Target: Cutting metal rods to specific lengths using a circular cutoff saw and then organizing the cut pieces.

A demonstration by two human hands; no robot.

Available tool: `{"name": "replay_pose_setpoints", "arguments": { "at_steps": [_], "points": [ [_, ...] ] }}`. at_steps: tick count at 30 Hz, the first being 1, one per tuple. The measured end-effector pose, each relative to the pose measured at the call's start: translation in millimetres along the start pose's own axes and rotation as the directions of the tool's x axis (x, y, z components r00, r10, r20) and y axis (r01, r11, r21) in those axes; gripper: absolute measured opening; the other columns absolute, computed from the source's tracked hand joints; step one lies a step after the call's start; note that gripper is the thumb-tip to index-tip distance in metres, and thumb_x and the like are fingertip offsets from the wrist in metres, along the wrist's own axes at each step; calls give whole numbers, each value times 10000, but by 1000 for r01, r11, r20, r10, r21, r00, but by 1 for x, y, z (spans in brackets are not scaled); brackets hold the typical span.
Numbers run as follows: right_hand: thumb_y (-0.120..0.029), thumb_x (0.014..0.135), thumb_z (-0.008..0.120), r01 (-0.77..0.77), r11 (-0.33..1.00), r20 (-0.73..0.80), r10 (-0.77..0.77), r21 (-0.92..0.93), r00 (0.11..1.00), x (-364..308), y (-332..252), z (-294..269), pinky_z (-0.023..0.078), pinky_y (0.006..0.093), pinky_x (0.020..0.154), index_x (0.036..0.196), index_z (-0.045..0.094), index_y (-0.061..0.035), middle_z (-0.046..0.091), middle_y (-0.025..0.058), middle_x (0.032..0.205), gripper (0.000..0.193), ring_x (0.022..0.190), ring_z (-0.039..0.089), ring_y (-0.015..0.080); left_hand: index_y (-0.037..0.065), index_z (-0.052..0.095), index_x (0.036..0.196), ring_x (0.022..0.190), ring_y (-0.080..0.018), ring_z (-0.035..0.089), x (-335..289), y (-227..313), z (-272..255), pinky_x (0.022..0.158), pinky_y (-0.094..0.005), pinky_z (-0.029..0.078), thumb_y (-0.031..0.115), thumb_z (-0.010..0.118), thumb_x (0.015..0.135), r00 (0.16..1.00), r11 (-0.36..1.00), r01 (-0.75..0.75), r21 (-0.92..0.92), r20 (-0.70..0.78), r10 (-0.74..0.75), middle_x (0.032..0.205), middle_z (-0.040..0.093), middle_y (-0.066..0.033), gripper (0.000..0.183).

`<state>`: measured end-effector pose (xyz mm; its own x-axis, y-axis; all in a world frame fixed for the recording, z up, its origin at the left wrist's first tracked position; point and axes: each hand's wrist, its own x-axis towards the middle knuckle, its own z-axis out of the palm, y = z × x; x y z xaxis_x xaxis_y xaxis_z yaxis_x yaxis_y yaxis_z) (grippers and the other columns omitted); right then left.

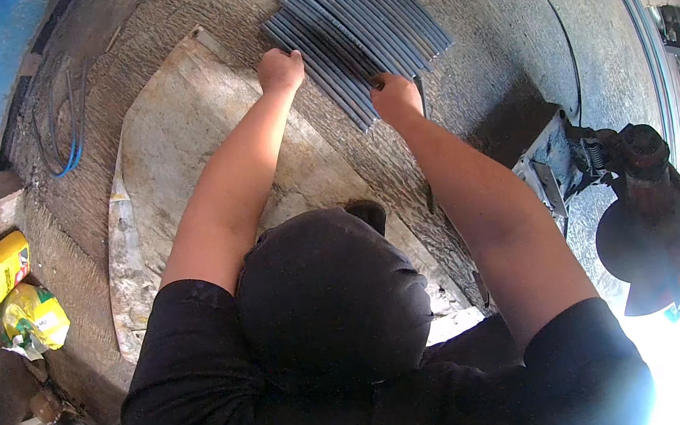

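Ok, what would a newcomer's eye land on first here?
Probably the row of grey rods at top centre, with the left hand and right hand at its near side. Next, perhaps, the bright yellow jug at far left and the dark machine at right.

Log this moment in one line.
Left hand: at left side of grey round metal-looking rods; right hand: at their near ends; rods: side by side on rough grey floor; grip: unclear

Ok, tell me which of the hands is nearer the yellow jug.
Left. The left hand is ahead and right of the yellow jug, beside the grey rods; the right hand is farther right, also by the rods.
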<state>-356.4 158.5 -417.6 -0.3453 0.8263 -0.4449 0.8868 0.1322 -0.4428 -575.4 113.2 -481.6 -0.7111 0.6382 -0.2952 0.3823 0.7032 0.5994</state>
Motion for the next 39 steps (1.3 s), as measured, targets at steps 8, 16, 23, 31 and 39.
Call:
{"name": "replay_pose_setpoints", "arguments": {
  "at_steps": [8, 16, 23, 31, 39],
  "points": [
    [-259, 812, 663, 205, 965, 37, -201, -167, 979, -18, -3, 20, 501, 421, 886, 1071, 690, -144, 671, 99, 1075, 285, 1025, 617, 319, -44, 670, 894, 923, -354, 661, 8, 1, 3, 829, -428, 518, 337, 603, 894, 987, 990, 138, -7, 78, -137, 913, 688, -213, 387],
    [-157, 870, 577, 338, 865, 102, -323, -371, 941, -35, -24, 31, 495, 410, 922, 1090, 633, -130, 605, 65, 1156, 229, 1115, 560, 275, -41, 662, 707, 628, -249, 680, -4, 18, -10, 650, -374, 531, 278, 612, 890, 968, 961, 229, -157, 142, -208, 648, 675, -146, 372],
    [-146, 892, 536, 226, 906, 12, -238, -357, 971, -32, -26, 37, 511, 392, 898, 1088, 585, -115, 606, 94, 1108, 205, 1086, 584, 270, -33, 661, 704, 747, -291, 684, -8, 23, -16, 737, -373, 523, 289, 602, 898, 994, 993, 106, 56, -3, -105, 698, 691, -149, 381],
    [-182, 861, 612, 173, 934, 21, -175, -313, 984, -30, -26, 35, 518, 406, 879, 1091, 573, -99, 613, 110, 1104, 247, 1086, 592, 287, -21, 666, 851, 730, -275, 690, -12, 18, -15, 755, -393, 528, 308, 613, 898, 999, 996, 34, 78, -24, -33, 743, 698, -125, 336],
    [-314, 826, 676, 24, 1000, -2, -24, 4, 1000, -35, -24, 32, 500, 451, 850, 1041, 607, -58, 642, 172, 1045, 341, 1003, 625, 350, -24, 650, 833, 837, -373, 663, -26, 5, -6, 754, -441, 503, 372, 662, 860, 994, 973, 104, -204, -11, -108, 765, 677, -199, 397]
  ]
}}
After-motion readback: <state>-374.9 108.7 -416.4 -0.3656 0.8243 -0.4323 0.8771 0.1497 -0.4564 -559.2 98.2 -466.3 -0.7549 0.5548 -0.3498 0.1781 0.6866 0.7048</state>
